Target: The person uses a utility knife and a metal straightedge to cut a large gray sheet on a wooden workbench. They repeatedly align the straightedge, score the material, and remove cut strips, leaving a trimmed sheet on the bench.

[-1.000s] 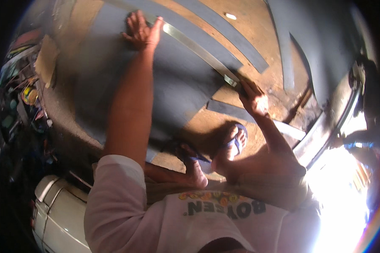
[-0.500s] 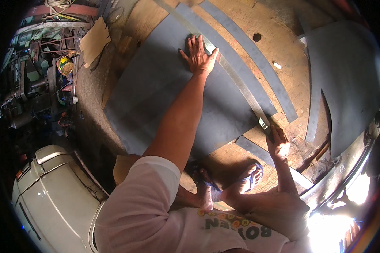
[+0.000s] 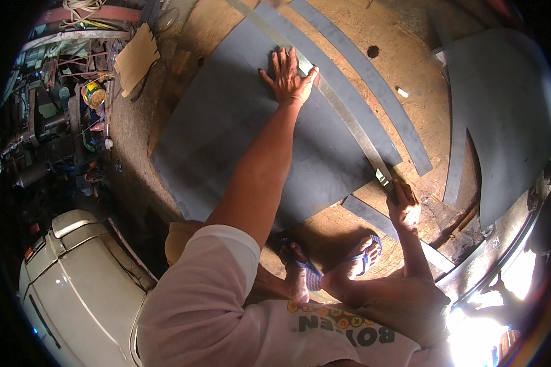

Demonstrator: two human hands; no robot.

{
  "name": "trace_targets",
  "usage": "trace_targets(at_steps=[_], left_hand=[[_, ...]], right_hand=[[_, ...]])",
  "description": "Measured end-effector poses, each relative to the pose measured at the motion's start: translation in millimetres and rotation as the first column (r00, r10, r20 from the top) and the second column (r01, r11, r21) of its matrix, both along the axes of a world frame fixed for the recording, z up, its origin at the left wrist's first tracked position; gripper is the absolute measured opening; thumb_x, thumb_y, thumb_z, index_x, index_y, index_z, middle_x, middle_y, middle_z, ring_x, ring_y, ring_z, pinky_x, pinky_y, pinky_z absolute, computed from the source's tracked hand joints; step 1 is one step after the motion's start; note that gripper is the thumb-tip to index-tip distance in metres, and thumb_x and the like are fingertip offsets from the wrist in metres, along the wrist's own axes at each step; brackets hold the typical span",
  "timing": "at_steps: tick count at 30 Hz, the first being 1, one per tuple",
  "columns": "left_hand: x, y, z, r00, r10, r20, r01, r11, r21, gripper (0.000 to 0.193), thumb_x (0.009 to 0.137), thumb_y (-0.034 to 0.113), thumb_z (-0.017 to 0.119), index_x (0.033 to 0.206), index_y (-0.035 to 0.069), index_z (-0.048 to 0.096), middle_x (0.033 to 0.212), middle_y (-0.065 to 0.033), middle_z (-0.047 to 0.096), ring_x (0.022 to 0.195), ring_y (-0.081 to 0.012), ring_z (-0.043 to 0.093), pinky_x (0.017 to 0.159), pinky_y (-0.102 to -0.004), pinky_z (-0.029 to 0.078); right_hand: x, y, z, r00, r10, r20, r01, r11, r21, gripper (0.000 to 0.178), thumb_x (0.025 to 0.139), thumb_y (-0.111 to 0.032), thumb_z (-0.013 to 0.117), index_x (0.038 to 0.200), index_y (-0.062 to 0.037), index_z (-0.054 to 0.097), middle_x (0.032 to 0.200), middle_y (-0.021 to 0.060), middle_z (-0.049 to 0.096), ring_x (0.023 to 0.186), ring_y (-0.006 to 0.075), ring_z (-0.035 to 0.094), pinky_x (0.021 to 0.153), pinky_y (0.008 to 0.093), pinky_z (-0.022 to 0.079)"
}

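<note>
The left hand point(image 3: 291, 79), fingers spread wide and gripping nothing, lies on the broad, flat dark-grey sheet point(image 3: 251, 116) and the long silvery metal straightedge point(image 3: 345, 116) across it: seemingly an aligning step, the next move calling for even pressure. The right hand point(image 3: 404, 211) curls at the straightedge's near end, its grip too shadowed to tell.
</note>
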State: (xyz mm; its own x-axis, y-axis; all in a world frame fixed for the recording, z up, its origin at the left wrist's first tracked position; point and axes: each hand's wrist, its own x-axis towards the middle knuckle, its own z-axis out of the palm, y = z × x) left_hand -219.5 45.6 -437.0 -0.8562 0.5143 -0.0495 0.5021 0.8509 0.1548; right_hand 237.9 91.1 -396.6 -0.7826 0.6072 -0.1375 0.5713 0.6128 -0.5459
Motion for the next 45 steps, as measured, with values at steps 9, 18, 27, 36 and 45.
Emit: trace_targets(at_steps=[9,18,27,36,45], left_hand=[[0.5,0.7,1.2,1.0,0.009,0.014,-0.009,1.0,0.005,0.096,0.09,0.08,0.05,0.165,0.029,0.022,0.173,0.0021,0.016,0.161,-0.0194,0.009,0.126,-0.0661,0.001],[0.0,0.1,0.1,1.0,0.017,0.014,-0.018,1.0,0.013,0.097,0.088,0.081,0.051,0.165,0.028,0.023,0.173,0.0011,0.018,0.161,-0.0202,0.01,0.126,-0.066,0.001],[0.2,-0.5,-2.7,1.0,0.013,-0.009,-0.013,1.0,0.018,0.098,0.088,0.081,0.052,0.165,0.027,0.024,0.173,0.0004,0.019,0.16,-0.0207,0.012,0.126,-0.0667,0.002],[0.8,1.0,-2.6,1.0,0.005,-0.015,-0.005,1.0,0.005,0.095,0.089,0.08,0.051,0.165,0.029,0.024,0.173,0.0001,0.019,0.16,-0.0215,0.011,0.126,-0.0669,0.003],[0.3,-1.3,-3.0,1.0,0.002,-0.015,-0.002,1.0,0.022,0.094,0.089,0.077,0.055,0.164,0.028,0.027,0.172,-0.0012,0.02,0.16,-0.0227,0.011,0.125,-0.0671,0.003]], right_hand=[[-0.6,0.6,2.2,1.0,-0.007,-0.002,0.007,1.0,-0.014,0.056,0.08,-0.013,0.076,0.134,-0.0083,0.064,0.122,0.0107,0.067,0.104,0.0328,0.069,0.084,0.0411,0.06],[-2.2,0.6,4.7,1.0,-0.002,-0.011,0.002,1.0,-0.012,0.055,0.08,-0.013,0.076,0.134,-0.008,0.064,0.121,0.011,0.068,0.103,0.0334,0.07,0.084,0.042,0.06],[-1.5,0.9,3.9,1.0,-0.003,-0.016,0.002,1.0,-0.003,0.057,0.078,-0.012,0.077,0.134,-0.0089,0.064,0.122,0.0103,0.067,0.103,0.0327,0.069,0.083,0.0413,0.06],[2.7,-0.6,-4.2,1.0,-0.004,-0.025,0.004,1.0,0.001,0.059,0.078,-0.011,0.078,0.135,-0.0091,0.064,0.124,0.0105,0.066,0.104,0.0331,0.069,0.084,0.0415,0.06],[1.2,-3.4,-0.1,1.0,-0.019,-0.001,0.019,1.0,-0.014,0.059,0.078,-0.011,0.079,0.135,-0.0095,0.064,0.126,0.0112,0.067,0.106,0.0329,0.069,0.085,0.0416,0.06]])
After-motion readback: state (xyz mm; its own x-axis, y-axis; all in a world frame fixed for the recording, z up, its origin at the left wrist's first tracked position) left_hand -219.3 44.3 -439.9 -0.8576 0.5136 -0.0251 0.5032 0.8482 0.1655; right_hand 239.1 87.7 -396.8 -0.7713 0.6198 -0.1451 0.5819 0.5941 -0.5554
